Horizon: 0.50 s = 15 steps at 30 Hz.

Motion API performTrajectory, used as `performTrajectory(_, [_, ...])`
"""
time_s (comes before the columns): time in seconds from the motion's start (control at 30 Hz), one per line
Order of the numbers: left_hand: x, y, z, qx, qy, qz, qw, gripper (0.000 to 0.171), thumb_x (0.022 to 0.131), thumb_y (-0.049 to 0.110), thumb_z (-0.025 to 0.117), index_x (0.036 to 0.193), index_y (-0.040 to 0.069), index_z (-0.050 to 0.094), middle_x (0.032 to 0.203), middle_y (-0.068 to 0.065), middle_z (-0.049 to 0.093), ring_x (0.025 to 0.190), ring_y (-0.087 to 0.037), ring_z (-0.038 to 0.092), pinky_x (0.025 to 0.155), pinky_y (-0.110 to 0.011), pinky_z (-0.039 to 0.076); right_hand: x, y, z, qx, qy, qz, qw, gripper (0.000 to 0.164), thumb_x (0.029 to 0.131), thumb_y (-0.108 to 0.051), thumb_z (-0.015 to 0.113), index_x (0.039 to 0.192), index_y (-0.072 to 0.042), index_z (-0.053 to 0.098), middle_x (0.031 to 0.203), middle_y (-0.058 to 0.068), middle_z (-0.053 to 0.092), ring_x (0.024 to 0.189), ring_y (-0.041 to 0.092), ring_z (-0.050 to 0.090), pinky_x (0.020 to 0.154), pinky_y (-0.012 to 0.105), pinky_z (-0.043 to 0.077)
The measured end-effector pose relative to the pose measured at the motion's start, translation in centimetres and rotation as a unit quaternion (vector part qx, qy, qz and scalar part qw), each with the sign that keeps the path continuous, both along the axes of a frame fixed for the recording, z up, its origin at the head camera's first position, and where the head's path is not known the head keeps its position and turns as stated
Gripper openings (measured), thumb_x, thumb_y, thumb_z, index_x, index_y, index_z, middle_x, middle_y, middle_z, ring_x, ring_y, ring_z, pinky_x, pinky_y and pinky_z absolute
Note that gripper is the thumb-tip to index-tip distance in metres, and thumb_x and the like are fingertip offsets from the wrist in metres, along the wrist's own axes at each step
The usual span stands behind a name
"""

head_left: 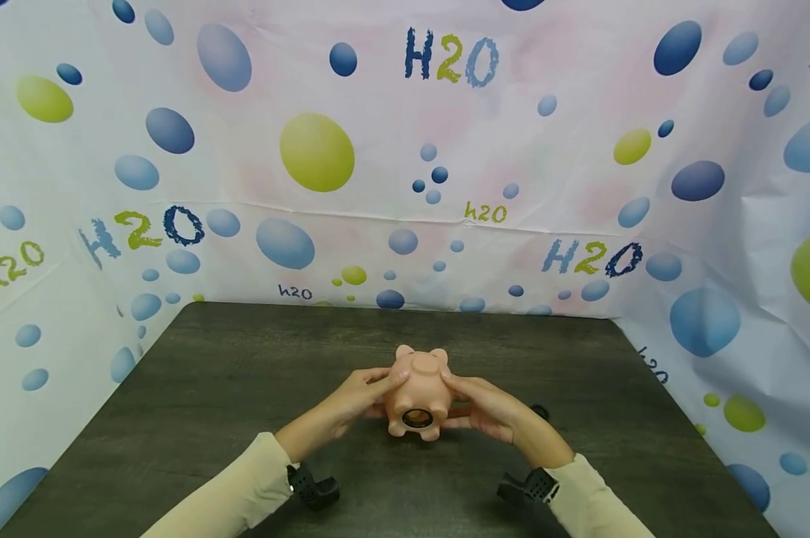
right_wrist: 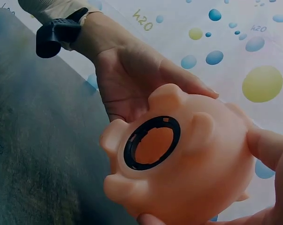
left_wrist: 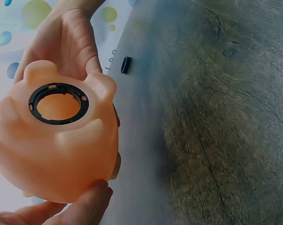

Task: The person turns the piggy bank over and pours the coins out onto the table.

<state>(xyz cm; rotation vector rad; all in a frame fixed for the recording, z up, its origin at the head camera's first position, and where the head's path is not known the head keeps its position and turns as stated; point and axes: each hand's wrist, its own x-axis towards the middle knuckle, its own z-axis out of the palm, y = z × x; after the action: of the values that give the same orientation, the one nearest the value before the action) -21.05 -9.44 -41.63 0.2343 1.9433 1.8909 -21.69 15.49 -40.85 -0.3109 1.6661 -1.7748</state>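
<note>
A pink piggy bank (head_left: 420, 388) is held between both hands above the dark table, tilted so its underside faces the person. A round opening with a black ring (left_wrist: 58, 103) shows in its belly, between the stubby feet; the inside looks hollow. My left hand (head_left: 353, 400) grips its left side, thumb on the body. From the other side my right hand (head_left: 489, 409) holds it, thumb near the top. Behind the right wrist lies a small black round cap (left_wrist: 126, 65) on the table, mostly hidden by the forearm in the head view.
The dark wood-grain table (head_left: 277, 336) spreads around the hands. A white backdrop (head_left: 378, 90) with blue and green dots and H2O lettering hangs behind it and along both sides. Black camera mounts (head_left: 311, 487) sit on both wrists.
</note>
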Motion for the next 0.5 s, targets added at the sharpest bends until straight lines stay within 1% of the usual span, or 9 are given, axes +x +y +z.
performTrajectory(0.1, [-0.03, 0.10, 0.18, -0.018, -0.007, 0.000, 0.9998, 0.070, 0.095, 0.047, 0.055, 0.142, -0.002, 0.042, 0.130, -0.020, 0.057, 0.111, -0.028, 0.062, 0.090, -0.040, 0.055, -0.04, 0.04, 0.06, 0.008, -0.005, -0.003, 1.000, 0.067, 0.101, -0.045, 0.045, 0.144, 0.005, 0.035, 0.128, 0.016, 0.055, 0.110, 0.031, 0.060, 0.093, 0.042, 0.053])
performTrajectory(0.23, [-0.11, 0.07, 0.51, -0.030, -0.017, -0.009, 0.9994, 0.072, 0.094, 0.051, 0.055, 0.144, 0.001, 0.041, 0.128, -0.019, 0.058, 0.108, -0.028, 0.064, 0.086, -0.040, 0.057, -0.11, 0.16, 0.12, 0.010, -0.015, -0.002, 1.000, 0.068, 0.100, -0.046, 0.045, 0.145, 0.004, 0.034, 0.128, 0.016, 0.056, 0.109, 0.033, 0.061, 0.092, 0.042, 0.054])
performTrajectory(0.4, [-0.27, -0.10, 0.56, -0.024, -0.019, -0.031, 0.9991, 0.072, 0.095, 0.049, 0.055, 0.147, 0.002, 0.036, 0.132, -0.020, 0.055, 0.108, -0.029, 0.064, 0.085, -0.041, 0.057, -0.23, 0.33, 0.16, 0.002, -0.024, 0.010, 1.000, 0.067, 0.101, -0.044, 0.044, 0.146, 0.004, 0.032, 0.132, 0.017, 0.053, 0.115, 0.038, 0.057, 0.095, 0.046, 0.052])
performTrajectory(0.5, [-0.48, -0.13, 0.59, -0.020, -0.014, -0.035, 0.9991, 0.072, 0.095, 0.048, 0.056, 0.149, 0.006, 0.033, 0.134, -0.020, 0.053, 0.107, -0.027, 0.063, 0.086, -0.041, 0.056, -0.46, 0.45, 0.30, -0.001, -0.012, 0.016, 1.000, 0.066, 0.102, -0.042, 0.044, 0.146, 0.004, 0.032, 0.133, 0.016, 0.052, 0.117, 0.038, 0.056, 0.095, 0.045, 0.052])
